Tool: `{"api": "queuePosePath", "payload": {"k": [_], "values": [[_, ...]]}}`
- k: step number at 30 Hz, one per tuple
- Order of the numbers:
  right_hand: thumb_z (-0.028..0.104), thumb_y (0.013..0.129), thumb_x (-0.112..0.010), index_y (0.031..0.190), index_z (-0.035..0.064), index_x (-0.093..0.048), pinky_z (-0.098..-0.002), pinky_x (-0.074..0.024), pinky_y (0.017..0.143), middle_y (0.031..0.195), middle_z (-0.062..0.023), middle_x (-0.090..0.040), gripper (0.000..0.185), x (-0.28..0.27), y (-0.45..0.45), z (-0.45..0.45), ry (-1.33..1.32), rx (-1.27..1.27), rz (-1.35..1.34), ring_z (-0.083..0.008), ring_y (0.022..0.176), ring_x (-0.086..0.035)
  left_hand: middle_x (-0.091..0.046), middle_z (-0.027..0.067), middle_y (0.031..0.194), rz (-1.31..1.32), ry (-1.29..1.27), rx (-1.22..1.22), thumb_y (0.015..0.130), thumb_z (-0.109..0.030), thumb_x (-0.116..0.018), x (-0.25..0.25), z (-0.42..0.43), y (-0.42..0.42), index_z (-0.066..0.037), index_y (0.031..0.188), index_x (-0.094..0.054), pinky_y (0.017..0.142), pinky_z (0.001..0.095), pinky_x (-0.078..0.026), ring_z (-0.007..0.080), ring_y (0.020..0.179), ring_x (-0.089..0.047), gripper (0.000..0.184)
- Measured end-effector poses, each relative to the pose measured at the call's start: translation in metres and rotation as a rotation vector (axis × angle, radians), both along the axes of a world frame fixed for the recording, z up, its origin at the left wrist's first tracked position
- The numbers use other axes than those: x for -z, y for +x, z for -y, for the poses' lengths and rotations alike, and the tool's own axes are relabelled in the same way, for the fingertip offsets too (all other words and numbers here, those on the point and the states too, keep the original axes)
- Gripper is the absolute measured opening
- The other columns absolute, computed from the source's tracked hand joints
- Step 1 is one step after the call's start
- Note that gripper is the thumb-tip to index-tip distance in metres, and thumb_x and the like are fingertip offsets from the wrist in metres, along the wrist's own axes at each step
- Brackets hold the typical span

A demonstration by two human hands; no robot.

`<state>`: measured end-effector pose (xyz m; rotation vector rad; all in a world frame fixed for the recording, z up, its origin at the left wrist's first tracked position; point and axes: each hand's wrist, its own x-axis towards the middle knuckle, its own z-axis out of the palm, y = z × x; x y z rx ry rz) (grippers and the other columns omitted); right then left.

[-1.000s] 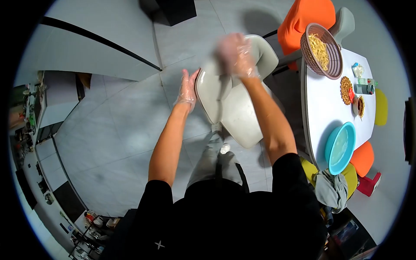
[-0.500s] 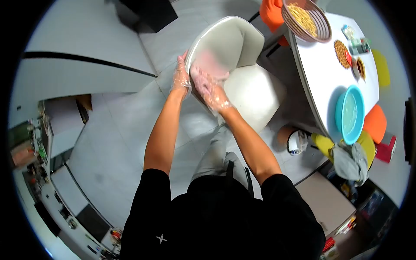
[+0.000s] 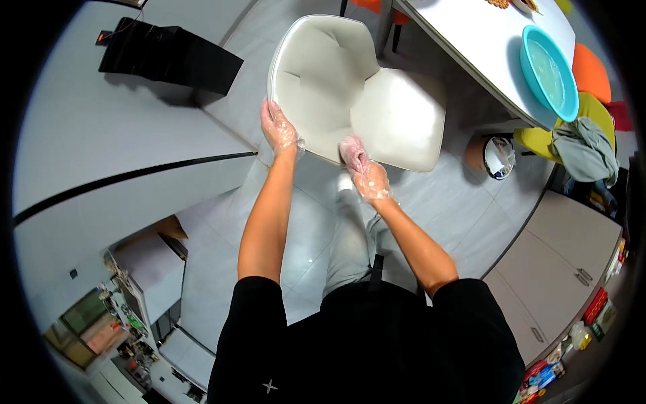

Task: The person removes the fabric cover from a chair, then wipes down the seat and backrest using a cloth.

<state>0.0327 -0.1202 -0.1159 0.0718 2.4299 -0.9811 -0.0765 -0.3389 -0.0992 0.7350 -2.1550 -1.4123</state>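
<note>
A cream, smooth-covered chair [image 3: 397,124] stands in front of me, its curved backrest on the left and its seat on the right. My left hand [image 3: 278,129], in a clear plastic glove, is closed on the backrest's outer edge. My right hand [image 3: 373,182], gloved the same way, grips a bunched pink cloth [image 3: 353,151]. The cloth touches the chair's near side edge, close to where backrest and seat meet. Part of the cloth is hidden inside the fingers.
At upper right is a white table [image 3: 471,40] with a turquoise basin [image 3: 570,101] of water. A waste bin [image 3: 494,158] stands below it. A grey garment [image 3: 585,151] hangs over a yellow-green chair [image 3: 535,140]. A black box-like object [image 3: 175,57] stands upper left, cabinets [image 3: 558,262] lower right.
My right hand has moved with the pink cloth from inside the backrest down and right to the chair's near edge. My left hand stays at the backrest edge. The view has shifted.
</note>
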Motion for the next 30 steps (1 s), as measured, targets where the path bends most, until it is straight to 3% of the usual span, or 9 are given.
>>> {"api": "queuePosePath", "payload": {"k": [3, 7, 10, 12, 15, 18, 22, 27, 30], "values": [[0.021, 0.088, -0.06, 0.121, 0.0048, -0.063, -0.0503, -0.0525, 0.085, 0.115, -0.0237, -0.066, 0.037, -0.028, -0.004, 0.052, -0.236, 0.134, -0.434, -0.0453, 0.1, -0.065, -0.059, 0.0249, 0.134, 0.023, 0.044, 0.001, 0.105, -0.034, -0.051, -0.001, -0.001, 0.003, 0.007, 0.138, -0.05, 0.106, 0.0402, -0.044, 0.0342, 0.122, -0.058, 0.052], [0.017, 0.087, -0.061, 0.121, 0.009, -0.063, -0.0462, -0.0535, 0.087, 0.137, -0.0206, -0.058, 0.036, -0.023, -0.037, 0.119, -0.133, 0.267, -0.784, -0.04, 0.109, -0.064, -0.055, 0.025, 0.137, 0.062, 0.084, 0.03, 0.104, -0.031, -0.053, -0.013, -0.001, 0.003, 0.006, 0.138, -0.049, 0.107, 0.0409, -0.042, 0.0353, 0.126, -0.054, 0.05], [0.018, 0.087, -0.062, 0.126, 0.0161, -0.063, -0.0456, -0.0531, 0.087, 0.139, -0.0197, -0.056, 0.039, -0.023, -0.047, 0.113, -0.179, 0.263, -0.581, -0.0391, 0.109, -0.064, -0.053, 0.025, 0.14, 0.024, 0.041, 0.089, 0.103, -0.028, -0.054, -0.001, 0.005, 0.002, 0.005, 0.138, -0.048, 0.108, 0.0413, -0.04, 0.0351, 0.129, -0.052, 0.048], [0.028, 0.085, -0.064, 0.128, 0.0179, -0.065, -0.0485, -0.0527, 0.084, 0.119, -0.0251, -0.066, 0.044, -0.022, -0.052, 0.104, -0.225, 0.298, -0.339, -0.0429, 0.102, -0.065, -0.053, 0.0229, 0.137, 0.01, 0.049, 0.123, 0.102, -0.024, -0.056, -0.001, 0.007, 0.002, 0.004, 0.139, -0.044, 0.108, 0.0411, -0.04, 0.0335, 0.126, -0.052, 0.048], [0.041, 0.082, -0.065, 0.116, 0.0058, -0.069, -0.0517, -0.0517, 0.083, 0.092, -0.0315, -0.068, 0.049, 0.022, -0.074, 0.09, -0.247, 0.385, -0.156, -0.0488, 0.094, -0.065, -0.053, 0.0209, 0.135, 0.032, 0.152, 0.12, 0.101, -0.021, -0.059, -0.015, -0.002, 0.005, 0.002, 0.14, -0.043, 0.106, 0.0407, -0.041, 0.032, 0.123, -0.053, 0.049], [0.04, 0.085, -0.063, 0.111, 0.0032, -0.07, -0.0515, -0.0513, 0.085, 0.096, -0.0314, -0.068, 0.046, 0.055, -0.095, 0.082, -0.357, 0.461, -0.052, -0.049, 0.096, -0.064, -0.053, 0.0196, 0.134, 0.042, 0.177, 0.118, 0.1, -0.02, -0.061, -0.015, -0.002, 0.004, 0.001, 0.141, -0.042, 0.105, 0.0404, -0.041, 0.0305, 0.121, -0.053, 0.049], [0.042, 0.089, -0.06, 0.111, 0.0056, -0.07, -0.0487, -0.052, 0.086, 0.102, -0.0289, -0.07, 0.044, 0.097, -0.128, 0.064, -0.047, 0.321, 0.103, -0.0447, 0.1, -0.066, -0.051, 0.0198, 0.135, 0.064, 0.134, 0.148, 0.1, -0.019, -0.061, -0.017, -0.003, 0.005, 0.0, 0.142, -0.04, 0.105, 0.0402, -0.042, 0.0297, 0.121, -0.052, 0.051], [0.036, 0.095, -0.049, 0.144, 0.0219, -0.045, -0.0369, -0.0538, 0.085, 0.133, -0.0011, -0.063, 0.051, 0.161, -0.138, 0.031, -0.093, 0.203, 0.475, -0.0294, 0.099, -0.068, -0.043, 0.0196, 0.141, 0.08, 0.127, 0.173, 0.1, -0.016, -0.059, -0.027, -0.005, 0.005, 0.0, 0.145, -0.037, 0.107, 0.0398, -0.04, 0.0286, 0.126, -0.046, 0.052], [0.035, 0.094, -0.049, 0.146, 0.0167, -0.042, -0.0362, -0.0517, 0.09, 0.138, -0.0031, -0.06, 0.055, 0.248, -0.128, 0.031, 0.083, -0.064, 0.167, -0.0314, 0.104, -0.064, -0.04, 0.0198, 0.144, 0.058, 0.109, 0.17, 0.1, -0.016, -0.059, -0.018, -0.002, 0.002, 0.0, 0.147, -0.036, 0.109, 0.0405, -0.039, 0.0294, 0.13, -0.044, 0.054]]}}
